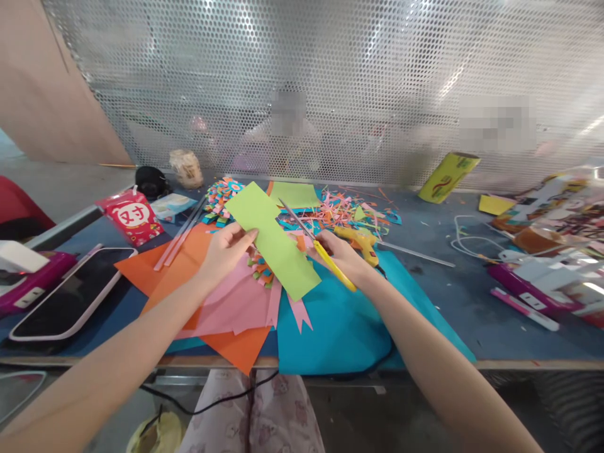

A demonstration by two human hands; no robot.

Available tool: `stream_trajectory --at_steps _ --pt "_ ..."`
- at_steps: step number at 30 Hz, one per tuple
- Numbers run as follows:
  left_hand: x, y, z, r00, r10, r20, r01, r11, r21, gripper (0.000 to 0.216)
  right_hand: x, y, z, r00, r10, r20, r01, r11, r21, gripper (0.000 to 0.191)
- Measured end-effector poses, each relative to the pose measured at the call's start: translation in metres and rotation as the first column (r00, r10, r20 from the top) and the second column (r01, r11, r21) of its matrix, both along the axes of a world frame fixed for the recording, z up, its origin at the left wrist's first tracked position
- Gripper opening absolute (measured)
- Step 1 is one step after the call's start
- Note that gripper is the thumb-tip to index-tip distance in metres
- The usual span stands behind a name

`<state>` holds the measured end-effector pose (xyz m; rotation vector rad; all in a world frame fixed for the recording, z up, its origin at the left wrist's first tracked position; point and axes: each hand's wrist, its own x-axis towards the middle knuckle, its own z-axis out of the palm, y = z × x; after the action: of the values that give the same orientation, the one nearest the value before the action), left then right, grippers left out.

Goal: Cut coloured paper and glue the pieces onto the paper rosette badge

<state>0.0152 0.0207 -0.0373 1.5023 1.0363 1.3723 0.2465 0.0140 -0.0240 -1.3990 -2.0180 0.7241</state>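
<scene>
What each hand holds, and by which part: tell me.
Left hand: green paper strip, by its left edge. Right hand: scissors, by the yellow handle.

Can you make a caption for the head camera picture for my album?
Left hand holding green paper, right hand holding yellow-handled scissors, above blue paper.
</scene>
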Motion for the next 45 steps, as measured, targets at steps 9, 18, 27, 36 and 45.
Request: stream_trajectory --at_steps 9,18,27,36,45 --pt "-0.0001 -0.0016 -0.0054 0.995 -0.052 -0.083 0.051 0.998 -0.022 0.022 -0.0012 -0.0051 -0.0015 0.995 0.081 -0.052 -0.083 0.996 -0.031 0.032" --pt "0.002 -0.005 -0.0013 0.995 -0.039 -0.087 0.038 0.999 -0.012 0.021 -0.0011 -0.003 -0.0005 0.998 0.05 -0.04 -0.052 0.997 -0.062 0.034" --pt "0.003 -0.0045 -0.0008 0.991 0.014 -0.132 -0.014 1.0 -0.004 0.022 -0.0009 -0.0038 -0.0024 0.997 0.069 -0.025 -0.07 0.996 -0.062 0.036" --pt "0.0036 -0.0055 0.0001 0.994 0.015 -0.107 -0.017 1.0 -0.019 0.022 -0.0008 -0.0035 -0.0003 0.998 0.063 0.015 -0.062 0.996 -0.057 0.038" --pt "0.0033 -0.0054 -0.001 0.993 -0.008 -0.12 0.002 0.999 -0.044 0.024 0.0014 -0.0032 -0.0022 0.998 0.066 0.007 -0.065 0.996 -0.058 0.038"
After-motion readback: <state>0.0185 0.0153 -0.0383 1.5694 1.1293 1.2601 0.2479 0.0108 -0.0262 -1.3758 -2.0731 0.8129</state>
